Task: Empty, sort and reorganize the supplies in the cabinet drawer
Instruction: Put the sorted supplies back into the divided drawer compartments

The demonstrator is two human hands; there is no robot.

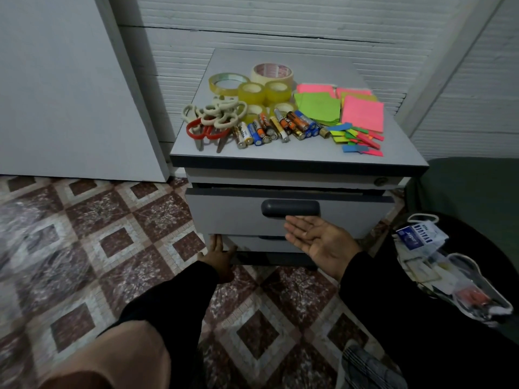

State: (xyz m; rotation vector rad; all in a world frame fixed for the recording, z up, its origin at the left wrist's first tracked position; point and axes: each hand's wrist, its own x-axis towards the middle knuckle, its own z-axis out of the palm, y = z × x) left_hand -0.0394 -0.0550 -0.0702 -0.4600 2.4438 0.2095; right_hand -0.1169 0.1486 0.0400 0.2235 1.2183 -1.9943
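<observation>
Cabinet (297, 161): drawer (224, 217) sits slightly out, rigid; take dark handle (290, 208). Your right hand (320, 238) flat, palm up, just below handle, holding nothing. Left hand (217, 255) braces lower corner, fingers (216, 241) straight. On top, sorted: tape rolls (258, 85), sticky notes (362, 113) flimsy, scissors (213, 122) sharp, batteries (280, 127) roll.

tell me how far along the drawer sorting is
Emptying and sorting look done: tape rolls, scissors, batteries and sticky notes sit grouped on the cabinet top. The right hand is open under the drawer handle; the left hand rests low. Refilling remains.
</observation>
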